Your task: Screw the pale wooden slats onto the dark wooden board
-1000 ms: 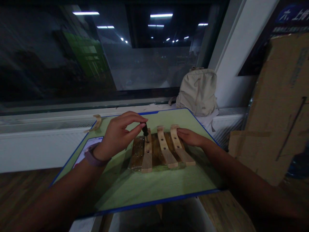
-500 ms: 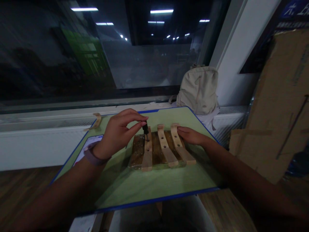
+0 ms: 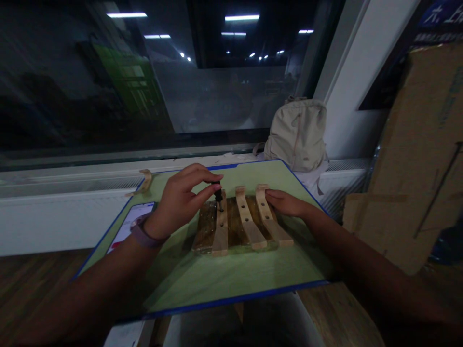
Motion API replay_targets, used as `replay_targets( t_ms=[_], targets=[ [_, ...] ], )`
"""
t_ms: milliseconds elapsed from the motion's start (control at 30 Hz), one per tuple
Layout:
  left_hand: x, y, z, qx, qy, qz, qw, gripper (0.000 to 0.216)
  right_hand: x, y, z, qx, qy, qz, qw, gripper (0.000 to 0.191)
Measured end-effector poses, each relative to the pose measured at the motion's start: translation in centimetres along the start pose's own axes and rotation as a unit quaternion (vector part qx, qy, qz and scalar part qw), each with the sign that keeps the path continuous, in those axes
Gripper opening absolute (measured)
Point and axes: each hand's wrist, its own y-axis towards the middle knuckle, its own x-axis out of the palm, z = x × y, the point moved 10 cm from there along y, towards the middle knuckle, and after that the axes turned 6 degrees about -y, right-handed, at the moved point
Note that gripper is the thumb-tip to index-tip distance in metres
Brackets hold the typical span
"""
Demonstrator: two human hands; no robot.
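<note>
My left hand (image 3: pixel 184 197) pinches the black handle of a small screwdriver (image 3: pixel 218 196) between thumb and fingertips. The shaft points down to the upper hole of the left curved wooden piece (image 3: pixel 220 241). That piece lies across a dark wooden board (image 3: pixel 206 226), beside a middle wooden piece (image 3: pixel 254 235) and a right wooden piece (image 3: pixel 278 233), each with two holes. At the far end of the right piece, my right hand (image 3: pixel 287 202) is closed against its edge; some of its fingers are hidden.
Beneath the board is a pale green tabletop (image 3: pixel 188 284) with a blue edge. A phone (image 3: pixel 133 219) lies by my left wrist, and another curved wooden piece (image 3: pixel 146 182) sits at the back left corner. Behind stand a beige backpack (image 3: pixel 298 132) and, at right, cardboard (image 3: pixel 415 168).
My left hand and wrist have shifted slightly, uncovering more of the phone. The screwdriver stays at the same hole. My right hand and the wooden pieces look unmoved.
</note>
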Motion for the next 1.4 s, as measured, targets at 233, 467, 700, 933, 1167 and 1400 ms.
replay_targets(
  t_ms=[233,467,700,933,1167,1400],
  targets=[
    [0.74,-0.28,-0.1,-0.007,-0.012,-0.031,0.999,0.022,-0.02,-0.25,-0.5,-0.009,0.009,-0.002,1.0,0.048],
    [-0.11,-0.06,0.24,0.008,-0.001,0.017,1.0,0.01,0.14,-0.05,-0.14,-0.01,-0.016,-0.006,1.0,0.05],
    [0.33,-0.19,-0.43,-0.033,-0.011,-0.011,0.999,0.02,0.19,-0.14,-0.47,-0.014,0.003,-0.01,1.0,0.051],
    [0.3,-0.33,-0.27,-0.005,-0.013,0.001,1.0,0.021,0.19,-0.11,-0.03,-0.007,-0.005,-0.008,1.0,0.049],
    [0.61,-0.12,0.18,0.005,-0.039,-0.031,0.999,0.022,0.14,-0.19,-0.43,-0.012,0.001,-0.011,1.0,0.056],
    [0.66,-0.13,0.24,0.007,-0.077,-0.033,0.996,0.019,0.2,-0.1,-0.16,-0.015,-0.004,-0.011,1.0,0.056]
  ],
)
